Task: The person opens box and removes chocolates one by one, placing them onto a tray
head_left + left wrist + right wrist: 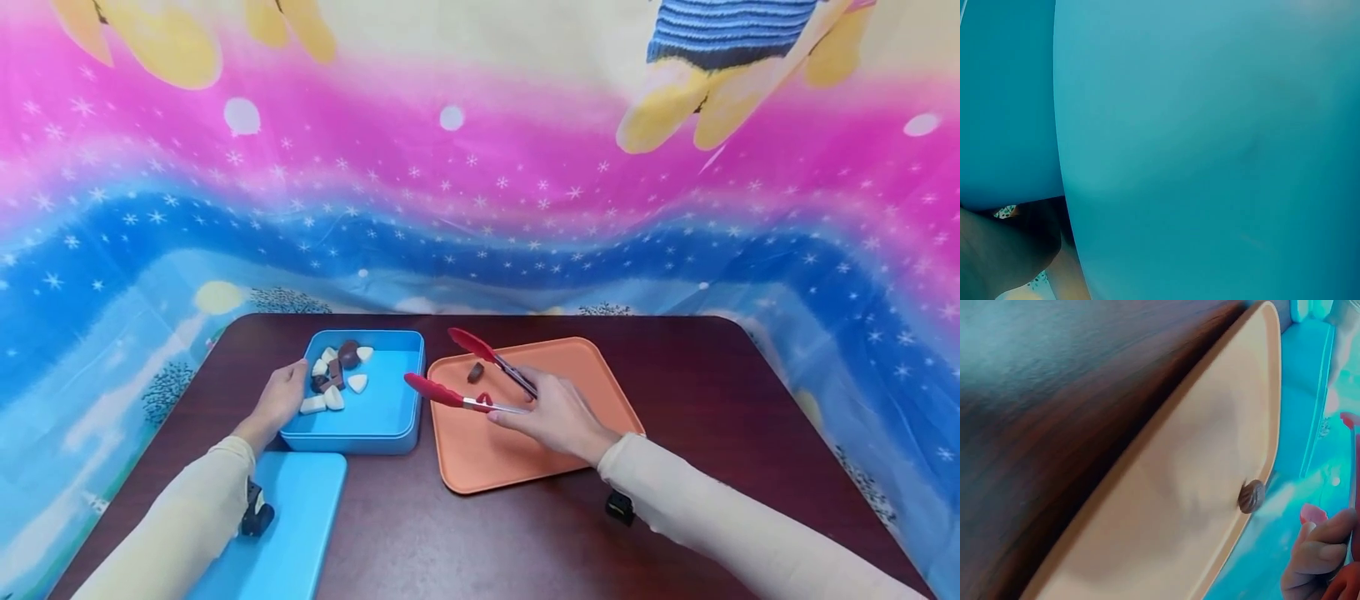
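My right hand (558, 417) holds a pair of red-tipped metal tongs (442, 390) over the orange tray (517, 467), its two arms spread apart with nothing between the tips. A dark brown chocolate (476, 372) lies on the tray near its far left part, and it also shows near the rim in the right wrist view (1251, 497). At the left wall of a blue box (360, 443), my left hand (281, 400) grips the side; its fingers are partly hidden. White and brown chocolates (334, 375) lie heaped toward the box's left side.
A flat blue lid (292, 517) lies on the dark wooden table (420, 533) in front of the box, partly under the left forearm. The tray sits close to the box's right side. A printed cloth (480, 208) hangs behind and beside the table.
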`<state>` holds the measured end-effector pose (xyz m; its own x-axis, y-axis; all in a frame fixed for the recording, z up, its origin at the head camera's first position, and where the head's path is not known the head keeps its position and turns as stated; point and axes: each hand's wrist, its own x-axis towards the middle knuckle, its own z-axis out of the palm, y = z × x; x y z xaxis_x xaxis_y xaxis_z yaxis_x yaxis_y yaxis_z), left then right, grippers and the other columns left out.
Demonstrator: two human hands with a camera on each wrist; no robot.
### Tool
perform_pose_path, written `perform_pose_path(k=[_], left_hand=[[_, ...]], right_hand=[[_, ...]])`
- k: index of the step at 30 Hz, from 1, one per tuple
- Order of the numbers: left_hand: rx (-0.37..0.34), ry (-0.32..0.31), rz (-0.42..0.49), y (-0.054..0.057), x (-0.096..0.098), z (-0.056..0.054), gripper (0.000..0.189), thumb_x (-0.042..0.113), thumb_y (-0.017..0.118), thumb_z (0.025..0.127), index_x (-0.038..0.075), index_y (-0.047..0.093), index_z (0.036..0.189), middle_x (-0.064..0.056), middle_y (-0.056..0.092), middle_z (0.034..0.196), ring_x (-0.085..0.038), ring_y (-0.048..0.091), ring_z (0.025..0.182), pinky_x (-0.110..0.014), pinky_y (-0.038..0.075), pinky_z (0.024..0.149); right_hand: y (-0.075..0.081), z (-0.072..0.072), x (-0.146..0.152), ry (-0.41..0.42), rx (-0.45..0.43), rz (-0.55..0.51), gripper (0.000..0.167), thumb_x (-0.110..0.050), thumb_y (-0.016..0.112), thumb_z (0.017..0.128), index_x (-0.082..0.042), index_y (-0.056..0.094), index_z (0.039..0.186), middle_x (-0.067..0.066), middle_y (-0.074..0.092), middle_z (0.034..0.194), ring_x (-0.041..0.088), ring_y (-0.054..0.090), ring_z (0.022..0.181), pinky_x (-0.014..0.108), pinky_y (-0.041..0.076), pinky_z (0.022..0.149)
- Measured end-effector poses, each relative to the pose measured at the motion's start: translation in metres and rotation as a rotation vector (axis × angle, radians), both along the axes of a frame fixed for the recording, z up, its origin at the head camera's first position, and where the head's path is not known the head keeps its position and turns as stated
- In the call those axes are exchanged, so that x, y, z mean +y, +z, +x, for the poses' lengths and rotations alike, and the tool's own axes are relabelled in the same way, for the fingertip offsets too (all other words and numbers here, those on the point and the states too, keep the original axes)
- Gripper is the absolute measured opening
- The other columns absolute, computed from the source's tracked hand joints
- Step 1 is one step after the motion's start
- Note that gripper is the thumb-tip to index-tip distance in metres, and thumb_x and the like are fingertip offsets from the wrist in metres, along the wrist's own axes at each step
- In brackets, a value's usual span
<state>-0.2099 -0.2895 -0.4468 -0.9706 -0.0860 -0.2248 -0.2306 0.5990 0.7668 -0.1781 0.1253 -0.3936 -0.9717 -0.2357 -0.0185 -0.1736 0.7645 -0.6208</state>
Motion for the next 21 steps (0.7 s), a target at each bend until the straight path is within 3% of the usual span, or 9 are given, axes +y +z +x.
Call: perform_pose_path(k=[6,18,19,21], left_hand=[[-0.006,-0.010,0.010,-0.002,0.001,-0.002,0.069,0.044,0.009,0.110,-0.003,0.009,0.160,-0.028,0.011,0.167,-0.048,0.012,0.155,-0.064,0.018,0.125],[-0.003,-0.002,0.016,-0.001,0.001,0.000,0.069,0.045,0.010,0.110,-0.002,0.009,0.160,-0.027,0.011,0.167,-0.049,0.012,0.154,-0.064,0.018,0.124],[0.000,-0.001,0.014,-0.001,0.000,0.000,0.069,0.046,0.010,0.110,-0.002,0.010,0.160,-0.028,0.012,0.167,-0.049,0.013,0.154,-0.065,0.019,0.124],[0.002,0.016,0.010,-0.002,-0.001,0.001,0.071,0.047,0.010,0.110,-0.004,0.020,0.159,-0.035,0.034,0.155,-0.050,0.026,0.150,-0.063,0.027,0.123]], right_hand=[[0.001,0.001,-0.010,0.007,-0.010,-0.001,0.086,-0.055,0.086,0.073,-0.022,0.055,0.146,0.001,0.050,0.072,0.016,0.048,0.065,0.028,0.038,0.051],[0.002,0.000,-0.033,0.061,0.014,0.016,0.071,-0.058,0.085,0.074,-0.027,0.065,0.134,-0.002,0.046,0.060,0.016,0.043,0.054,0.027,0.032,0.047],[0.002,-0.001,-0.036,0.070,0.018,0.021,0.069,-0.058,0.085,0.074,-0.027,0.066,0.132,-0.002,0.046,0.061,0.016,0.043,0.054,0.027,0.032,0.047],[0.003,-0.001,-0.043,0.087,0.028,0.032,0.068,-0.059,0.084,0.074,-0.025,0.066,0.130,-0.002,0.045,0.063,0.015,0.042,0.055,0.027,0.031,0.047]])
